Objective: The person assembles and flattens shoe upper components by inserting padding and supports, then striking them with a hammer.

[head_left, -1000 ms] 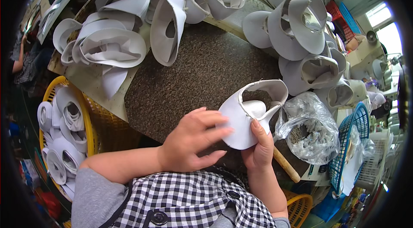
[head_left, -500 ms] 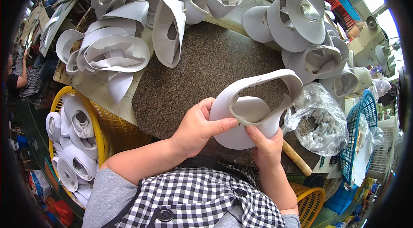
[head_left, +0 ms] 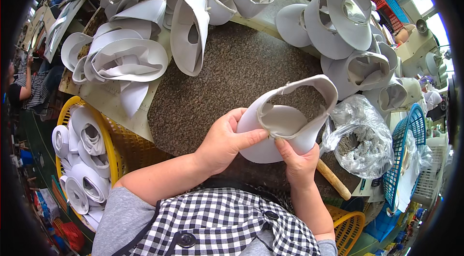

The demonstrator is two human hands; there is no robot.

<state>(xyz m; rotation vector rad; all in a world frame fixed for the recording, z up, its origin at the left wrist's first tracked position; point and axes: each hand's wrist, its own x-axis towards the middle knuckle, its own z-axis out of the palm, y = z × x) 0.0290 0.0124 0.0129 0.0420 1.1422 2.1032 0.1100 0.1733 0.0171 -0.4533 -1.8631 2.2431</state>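
Between both hands is a white visor-shaped piece (head_left: 258, 152), a stiff curved sheet with a ring-like band round a wide opening. My left hand (head_left: 224, 142) grips its left side, thumb pressed on the near edge of the opening. At the right, my right hand (head_left: 299, 162) pinches the same near edge, its thumb close to the left thumb, where a small joint shows in the rim. Most fingers are hidden under the piece. It is held above a dark speckled stone slab (head_left: 193, 111).
Similar white pieces (head_left: 128, 58) are heaped at the far left, with another pile (head_left: 333, 19) at the far right. A yellow basket (head_left: 113, 154) holds rolled white pieces. Right of my hands lie a wooden handle (head_left: 334, 180), a clear plastic bag (head_left: 360, 135) and a blue basket (head_left: 403, 145).
The white piece has tilted slightly, its far band shifting a little to the left. Both hands keep the same grip on its near edge.
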